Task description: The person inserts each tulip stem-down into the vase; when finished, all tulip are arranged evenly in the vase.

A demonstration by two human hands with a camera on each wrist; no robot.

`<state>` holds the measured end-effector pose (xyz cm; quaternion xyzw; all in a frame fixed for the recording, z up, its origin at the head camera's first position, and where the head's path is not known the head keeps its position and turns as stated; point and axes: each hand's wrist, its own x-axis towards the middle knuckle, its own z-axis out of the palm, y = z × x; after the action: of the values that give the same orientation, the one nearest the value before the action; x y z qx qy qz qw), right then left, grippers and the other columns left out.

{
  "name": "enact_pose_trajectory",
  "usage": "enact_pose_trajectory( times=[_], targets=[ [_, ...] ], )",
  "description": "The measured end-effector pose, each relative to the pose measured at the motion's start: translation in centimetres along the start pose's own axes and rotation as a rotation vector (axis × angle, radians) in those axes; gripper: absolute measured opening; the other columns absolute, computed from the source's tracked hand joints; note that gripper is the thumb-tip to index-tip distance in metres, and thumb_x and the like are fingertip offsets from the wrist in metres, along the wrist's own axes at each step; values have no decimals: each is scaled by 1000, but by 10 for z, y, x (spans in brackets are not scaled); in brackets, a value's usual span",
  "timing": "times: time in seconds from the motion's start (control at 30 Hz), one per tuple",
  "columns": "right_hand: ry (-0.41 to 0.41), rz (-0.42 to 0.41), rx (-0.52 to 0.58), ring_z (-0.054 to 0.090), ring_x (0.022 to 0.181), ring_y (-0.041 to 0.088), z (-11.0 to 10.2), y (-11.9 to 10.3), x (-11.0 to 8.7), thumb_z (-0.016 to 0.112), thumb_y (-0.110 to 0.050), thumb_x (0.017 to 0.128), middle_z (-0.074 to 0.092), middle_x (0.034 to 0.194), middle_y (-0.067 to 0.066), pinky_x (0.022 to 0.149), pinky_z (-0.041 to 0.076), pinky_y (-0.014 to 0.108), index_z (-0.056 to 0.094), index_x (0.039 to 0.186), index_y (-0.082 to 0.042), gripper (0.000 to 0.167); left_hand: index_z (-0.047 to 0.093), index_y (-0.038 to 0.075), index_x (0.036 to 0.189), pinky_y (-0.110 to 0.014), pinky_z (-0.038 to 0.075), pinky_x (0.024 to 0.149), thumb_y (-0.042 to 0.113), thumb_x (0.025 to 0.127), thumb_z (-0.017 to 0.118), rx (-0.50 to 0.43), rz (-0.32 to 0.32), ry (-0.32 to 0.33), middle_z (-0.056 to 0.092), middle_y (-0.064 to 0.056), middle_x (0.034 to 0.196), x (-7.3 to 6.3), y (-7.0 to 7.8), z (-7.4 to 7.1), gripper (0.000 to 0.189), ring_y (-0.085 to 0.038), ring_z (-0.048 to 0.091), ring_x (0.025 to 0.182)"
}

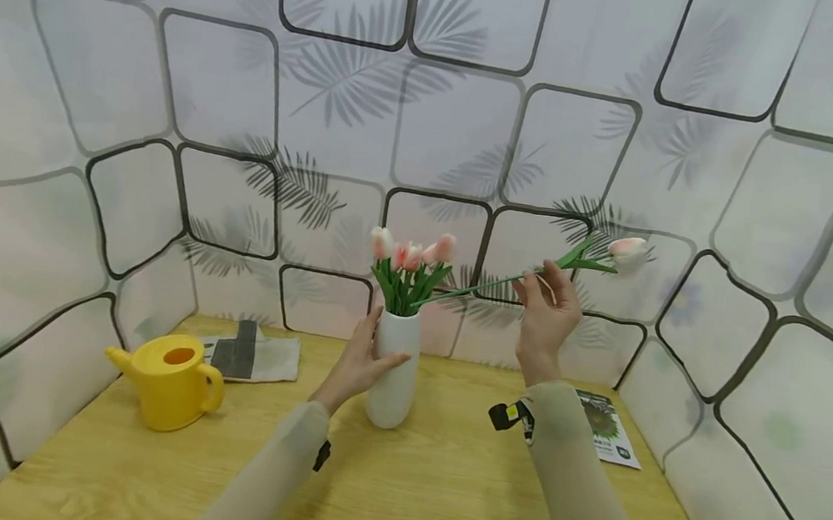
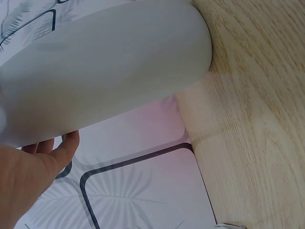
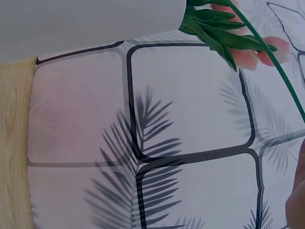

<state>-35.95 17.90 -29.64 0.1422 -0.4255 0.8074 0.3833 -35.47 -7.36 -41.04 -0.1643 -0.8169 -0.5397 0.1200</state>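
A tall white vase [image 1: 392, 375] stands upright on the wooden table, holding several pink-and-white tulips [image 1: 409, 263] with green leaves. My left hand [image 1: 364, 362] grips the vase around its upper side, the thumb across the front; in the left wrist view fingers [image 2: 71, 143] touch the vase [image 2: 109, 62]. To the right of the vase, my right hand [image 1: 548, 319] pinches the green stem of a single tulip [image 1: 627, 248]. This tulip lies nearly level, bloom to the right, its stem end at the leaves above the vase mouth. The right wrist view shows the stem [image 3: 267, 47] crossing the bunch.
A yellow watering can [image 1: 174, 387] stands at the left of the table [image 1: 393, 501]. Behind it lies a folded grey and white cloth [image 1: 256, 358]. At the right, partly behind the right forearm, is a printed packet or card [image 1: 611, 434]. Patterned curtain-like walls enclose the table.
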Motion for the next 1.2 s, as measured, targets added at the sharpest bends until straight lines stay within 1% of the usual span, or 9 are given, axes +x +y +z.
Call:
enact_pose_trajectory(
  times=[0.23,0.43,0.57,0.67,0.9,0.97,1.07,1.13,1.2],
  targets=[
    [-73,-30,-54,66,87,17,10,4,-3,70,7,85,65,99,6,77,59,32,70,112,1,28,10,16,159,-60,40,105,43,86,75,-5,-11,-10,29,-19,153,-1,-3,2,102,-38,35,140],
    [-205,-116,-163,65,92,16,19,7,-6,70,4,87,64,105,4,80,59,31,67,117,4,29,9,15,159,-61,38,106,44,86,74,-12,3,-10,27,-20,154,-2,-1,2,102,-39,35,140],
    [-285,-169,-240,65,95,14,26,7,-9,68,3,89,62,109,10,80,58,31,65,119,6,31,9,15,159,-61,37,107,43,87,73,-18,7,-14,26,-20,155,-2,1,1,101,-39,34,141],
    [-318,-164,-281,65,93,11,31,7,-12,67,3,90,63,108,10,79,58,29,64,121,6,31,9,15,159,-61,39,106,42,87,74,-21,5,-6,27,-20,154,-2,1,1,100,-40,36,139],
    [-360,-143,-376,64,90,6,46,-3,-28,65,7,89,66,98,-6,75,55,17,64,119,9,30,10,14,159,-62,39,105,42,87,74,-10,13,3,28,-21,153,-2,-1,1,101,-40,37,138],
    [-377,-161,-407,65,90,4,51,-7,-35,65,10,88,68,98,-1,75,55,16,64,117,11,29,10,15,159,-61,40,104,42,87,74,-7,14,5,28,-21,153,-2,-1,1,101,-40,37,138],
    [-407,-199,-440,65,89,6,57,-9,-43,66,11,87,69,98,18,74,54,16,65,113,11,27,10,15,159,-61,41,103,42,87,74,-5,16,7,29,-21,153,-2,-1,1,101,-40,38,137],
    [-432,-234,-453,66,89,13,60,-8,-48,66,12,86,66,101,28,73,54,16,66,112,12,26,10,15,159,-61,41,103,41,86,75,-4,19,7,29,-21,152,-1,-1,2,101,-40,39,137],
    [-457,-272,-475,66,90,20,61,-6,-52,66,12,86,65,101,31,72,54,15,66,111,12,25,10,14,159,-61,43,102,41,87,75,-9,25,5,30,-21,152,-1,0,2,100,-40,40,135]
  ],
)
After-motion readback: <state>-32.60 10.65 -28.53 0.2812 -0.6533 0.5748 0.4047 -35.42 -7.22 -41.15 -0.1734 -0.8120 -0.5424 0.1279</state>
